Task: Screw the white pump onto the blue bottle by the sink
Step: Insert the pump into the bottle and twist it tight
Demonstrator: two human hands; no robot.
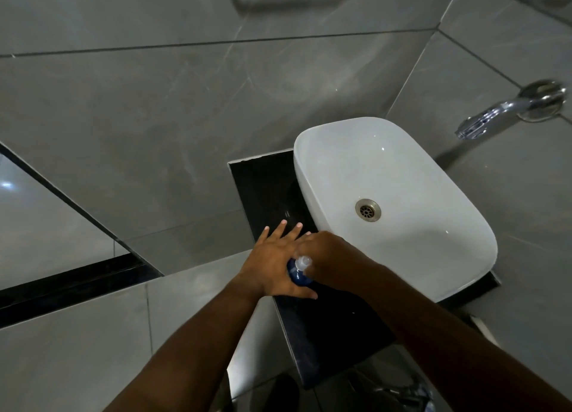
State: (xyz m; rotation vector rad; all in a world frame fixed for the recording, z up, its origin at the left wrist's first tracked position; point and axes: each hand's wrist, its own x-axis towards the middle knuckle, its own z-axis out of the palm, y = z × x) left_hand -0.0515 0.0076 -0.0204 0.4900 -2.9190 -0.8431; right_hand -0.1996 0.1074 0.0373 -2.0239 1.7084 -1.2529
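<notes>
- Blue bottle (297,276) stands on the black counter (328,325), just beside the white sink (402,176), at roughly 8 o'clock from the sink's drain (368,210).
- Only a small patch of the bottle's blue body shows; my hands cover the rest.
- Something white and translucent (303,261) sits on top of the bottle, at its 12 o'clock. It looks like the neck or the white pump's collar; too small and blurred to say which.
- My left hand (277,264) sits at the bottle's 9 o'clock, palm against its side, fingers straight and spread toward 12–1 o'clock, thumb lying along the counter at the bottle's 6 o'clock. Flat hand, touching the bottle, not curled round it.
- My right hand (332,258) is at the bottle's 3 o'clock, knuckles up, fingers curled in toward the bottle top. Fingertips are hidden, so I cannot tell whether it grips the bottle, the white part or nothing.
- The two hands touch or overlap above the bottle.
- Both forearms come in from 5–6 o'clock of the view.
- Chrome tap (507,111) comes off the wall at 1–2 o'clock from the sink, well apart from my hands.
- Grey tiled wall (154,117) runs behind the counter from 9 to 12 o'clock.
</notes>
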